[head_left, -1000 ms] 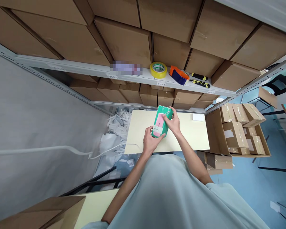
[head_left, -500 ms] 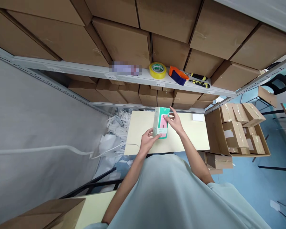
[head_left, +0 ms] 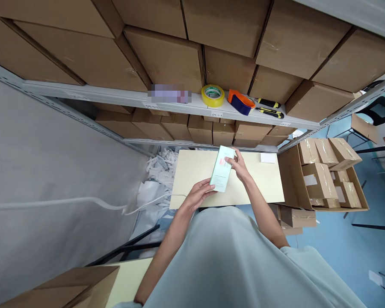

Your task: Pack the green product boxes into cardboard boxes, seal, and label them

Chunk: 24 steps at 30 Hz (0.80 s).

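A slim, pale mint product box with small print and a little pink picture is held tilted above the cream tabletop. My left hand grips its lower left corner, thumb on the printed face. At the upper right edge my right hand closes on the same box, its thumb lying over the front near the picture. Fingers behind the box are partly hidden.
A shelf ahead carries a yellow tape roll, an orange and blue strap and yellow-black utility knives. A large carton of smaller boxes stands right; shredded paper lies left. A white card rests on the table.
The box has been turned in both hands: its green and pink front showed before, and a pale printed face shows now. It has also shifted slightly right and leans more.
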Motion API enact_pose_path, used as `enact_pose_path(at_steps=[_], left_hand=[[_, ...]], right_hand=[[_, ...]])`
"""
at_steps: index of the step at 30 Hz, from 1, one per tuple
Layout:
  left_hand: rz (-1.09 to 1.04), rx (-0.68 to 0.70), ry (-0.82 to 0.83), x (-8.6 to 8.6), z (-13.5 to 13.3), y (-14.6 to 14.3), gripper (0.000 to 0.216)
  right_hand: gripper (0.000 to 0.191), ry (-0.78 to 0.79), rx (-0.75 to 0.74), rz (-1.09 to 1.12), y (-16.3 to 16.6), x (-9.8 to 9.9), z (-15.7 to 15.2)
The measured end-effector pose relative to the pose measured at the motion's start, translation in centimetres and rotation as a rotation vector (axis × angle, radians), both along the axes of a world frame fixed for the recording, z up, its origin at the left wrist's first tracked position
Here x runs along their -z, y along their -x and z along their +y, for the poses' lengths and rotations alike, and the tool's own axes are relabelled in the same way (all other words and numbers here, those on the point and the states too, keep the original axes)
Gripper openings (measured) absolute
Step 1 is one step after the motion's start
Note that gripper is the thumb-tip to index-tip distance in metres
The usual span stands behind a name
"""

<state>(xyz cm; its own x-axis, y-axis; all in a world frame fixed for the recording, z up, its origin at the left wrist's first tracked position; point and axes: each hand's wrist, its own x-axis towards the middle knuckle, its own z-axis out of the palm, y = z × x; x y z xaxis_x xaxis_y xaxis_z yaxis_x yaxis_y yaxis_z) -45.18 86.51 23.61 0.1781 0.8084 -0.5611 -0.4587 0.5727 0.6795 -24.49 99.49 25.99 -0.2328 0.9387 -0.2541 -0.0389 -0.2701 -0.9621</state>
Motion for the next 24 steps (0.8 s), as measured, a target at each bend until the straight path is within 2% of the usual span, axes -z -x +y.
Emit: enact_pose_path(at_steps=[4,7,9,11,13,18,20,24], left_hand=[[0.153,-0.15,-0.009,0.7,0.0,-1.2,0.069],[0.433,-0.257,-0.073,0.5,0.1,-2.2,0.071],[0.614,-0.289,-0.113,0.0,0.0,-2.7,0.077],[0.667,-0.285,-0.155,-0.6,-0.1,-2.8,0.079],[0.56,-0.269,-0.164,-1.1,-0.1,-2.4,0.073],[0.108,-0.097,0.019,-1.1,0.0,-0.3,0.057],[0.061,-0.053,0.04,-0.7,-0.2,0.0,0.057],[0.124,-0.109,0.014,0.0,-0.7,-0.5,0.067]], right_hand=[[0.094,-0.025,-0.002,-0.044,0.2,0.1,-0.3],[0.107,-0.043,0.069,-0.129,0.9,0.3,-0.7],[0.11,-0.073,0.112,-0.195,1.4,0.5,-1.1],[0.106,-0.122,0.149,-0.23,1.7,0.5,-1.3],[0.102,-0.135,0.161,-0.19,1.6,0.4,-1.3],[0.096,-0.025,0.066,-0.006,0.9,0.0,-1.3],[0.092,-0.019,0.016,0.018,0.6,-0.2,-1.4],[0.079,-0.091,-0.079,-0.01,0.2,-0.8,-1.2]])
